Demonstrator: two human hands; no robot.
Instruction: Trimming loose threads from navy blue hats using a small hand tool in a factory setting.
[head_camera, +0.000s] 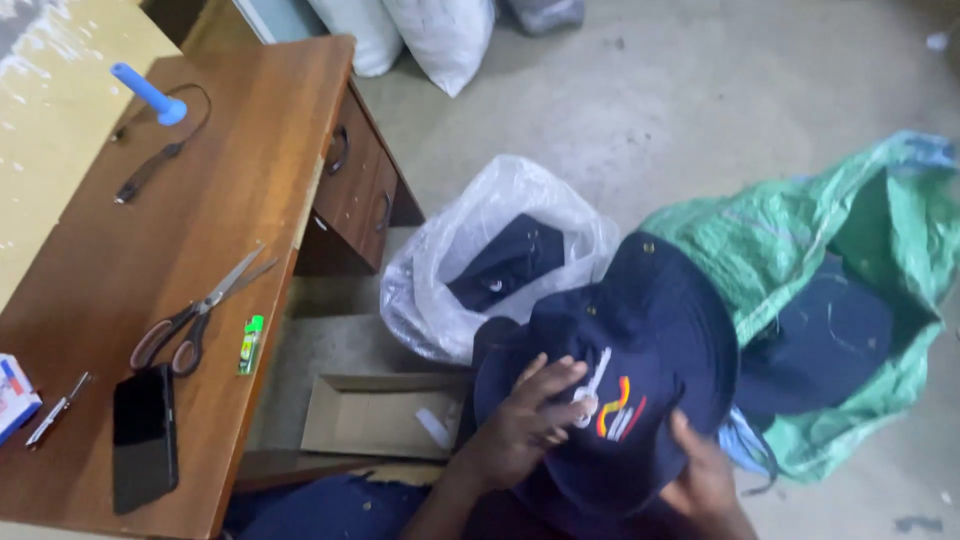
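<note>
I hold a navy brimmed hat (640, 330) with a white, yellow and red embroidered emblem in front of me. My left hand (520, 420) lies on the crown beside the emblem, fingers spread over the cloth. My right hand (700, 470) grips the hat's near brim from the right. Behind the hat a clear plastic bag (480, 250) holds more navy hats. To the right a green woven sack (850, 250) lies open with dark navy cloth inside.
A wooden desk (250, 150) with drawers stands at left, carrying scissors (195, 315), a black phone (143, 435), a green lighter (250, 343), a blue-handled tool (150, 95) and a small blade (55, 410). An open cardboard box (370, 415) sits on the concrete floor. White sacks (420, 35) lean at the back.
</note>
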